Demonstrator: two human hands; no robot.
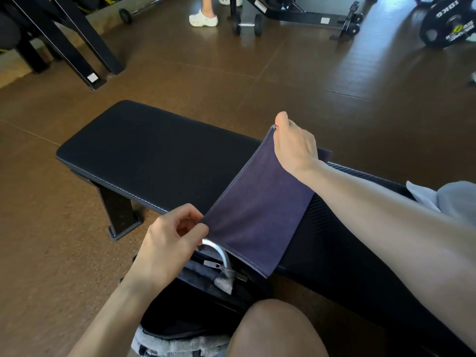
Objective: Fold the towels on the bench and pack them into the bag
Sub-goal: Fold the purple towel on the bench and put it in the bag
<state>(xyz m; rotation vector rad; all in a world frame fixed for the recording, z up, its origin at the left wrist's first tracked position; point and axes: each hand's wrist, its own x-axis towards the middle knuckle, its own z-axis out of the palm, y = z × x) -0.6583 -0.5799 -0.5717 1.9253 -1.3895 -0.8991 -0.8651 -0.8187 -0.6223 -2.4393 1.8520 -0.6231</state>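
Left hand (170,243) low and near, fingers curled, thumb and forefinger pinching the near corner of the dark purple towel (260,210). Right hand (293,143) raised over the bench (144,155), forearm stretched out from the right, back of hand to camera, fingertips pinching the far corner at the stitched hem. Towel held taut between both hands, tilted, lower edge hanging over the bench's near edge and above the bag (206,300). Bag black, on the floor just beside the bench, top unzipped, grey handle (219,251) arching up beneath the left hand. Bare knee (278,331) at bottom. Dumbbell (246,24) on floor, well apart.
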